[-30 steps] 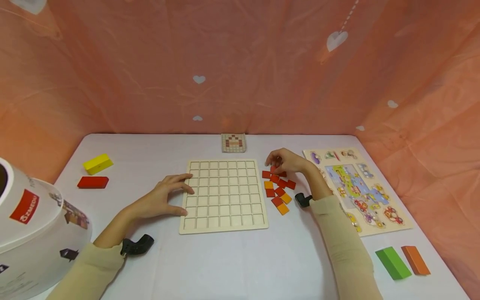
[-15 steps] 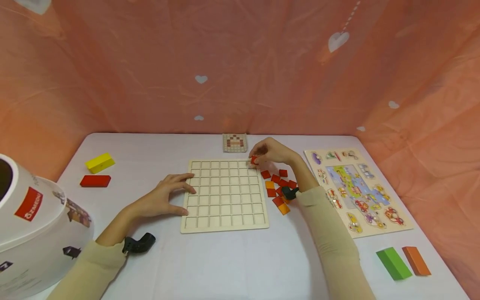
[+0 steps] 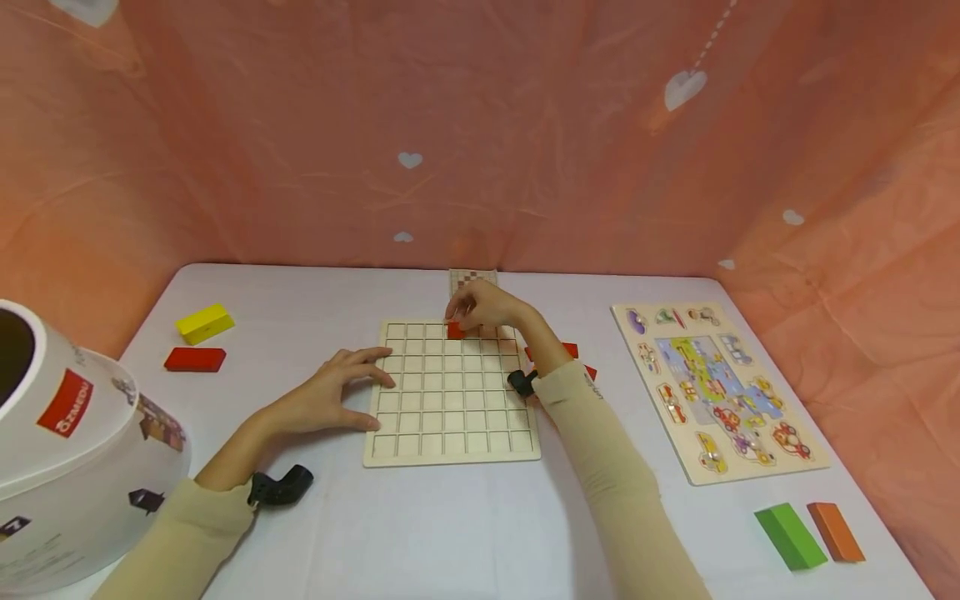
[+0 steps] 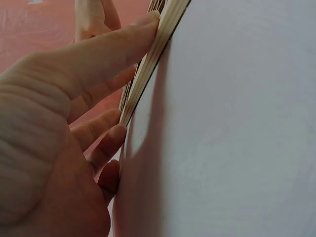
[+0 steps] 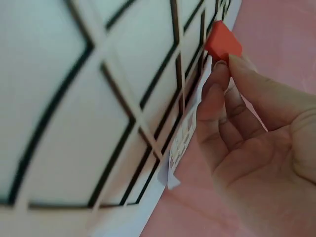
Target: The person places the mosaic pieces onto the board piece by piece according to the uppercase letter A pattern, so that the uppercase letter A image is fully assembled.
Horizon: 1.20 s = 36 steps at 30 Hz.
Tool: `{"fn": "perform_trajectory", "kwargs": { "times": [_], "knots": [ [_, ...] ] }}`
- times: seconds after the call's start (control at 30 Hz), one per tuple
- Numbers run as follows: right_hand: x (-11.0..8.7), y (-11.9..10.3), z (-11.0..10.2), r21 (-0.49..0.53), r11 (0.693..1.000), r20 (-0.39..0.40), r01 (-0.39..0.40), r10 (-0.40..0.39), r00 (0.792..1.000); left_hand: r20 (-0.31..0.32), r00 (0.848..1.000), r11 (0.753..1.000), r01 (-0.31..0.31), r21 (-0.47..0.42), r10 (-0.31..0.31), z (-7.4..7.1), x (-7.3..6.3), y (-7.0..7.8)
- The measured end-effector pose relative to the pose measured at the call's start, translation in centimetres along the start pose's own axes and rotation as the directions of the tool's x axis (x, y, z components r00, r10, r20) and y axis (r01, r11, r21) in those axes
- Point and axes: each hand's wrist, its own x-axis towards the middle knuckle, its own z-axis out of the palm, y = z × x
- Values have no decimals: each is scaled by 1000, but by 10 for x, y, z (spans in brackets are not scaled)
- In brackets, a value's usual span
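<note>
A pale wooden grid board [image 3: 442, 417] lies flat on the white table, its square cells bare of tiles. My right hand [image 3: 487, 304] pinches a red square tile [image 3: 455, 331] between thumb and fingers over the top row, near its middle. In the right wrist view the red tile [image 5: 224, 42] sticks out past the fingertips, right at the grid. My left hand [image 3: 330, 392] rests spread along the board's left edge; its thumb and fingertips touch the rim [image 4: 157, 54]. A small pattern card [image 3: 472, 275] behind the board is partly hidden by the right hand.
Right of the board, red tiles [image 3: 570, 350] show partly from behind the right forearm. Farther right lies a wooden picture puzzle [image 3: 675, 450], with green [image 3: 791, 537] and orange [image 3: 836, 533] blocks nearer. At left are yellow [image 3: 205, 323] and red [image 3: 195, 359] blocks and a white bucket [image 3: 75, 517].
My right hand has picked a red tile from the pile and carried it left to the board's top row. My left hand has stayed at the left edge.
</note>
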Motion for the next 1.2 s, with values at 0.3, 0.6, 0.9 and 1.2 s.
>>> {"fn": "perform_trajectory", "kwargs": {
  "times": [0.3, 0.6, 0.9, 1.2],
  "knots": [
    [6, -1, 6, -83, 996, -46, 14, -18, 999, -3, 1000, 1000, -17, 1, 17, 1, 0, -2],
    [7, -3, 10, -144, 990, -73, -2, -9, 997, -2, 1000, 1000, -8, -4, 8, 1, -1, -4],
    [-44, 20, -24, 24, 999, -71, 31, -29, 997, 3, 1000, 1000, -2, -11, 2, 3, 1, 0],
    [-122, 68, -57, 41, 996, -63, -81, 84, 994, 8, 1000, 1000, 8, -19, -8, 3, 0, 1]
  ]
}}
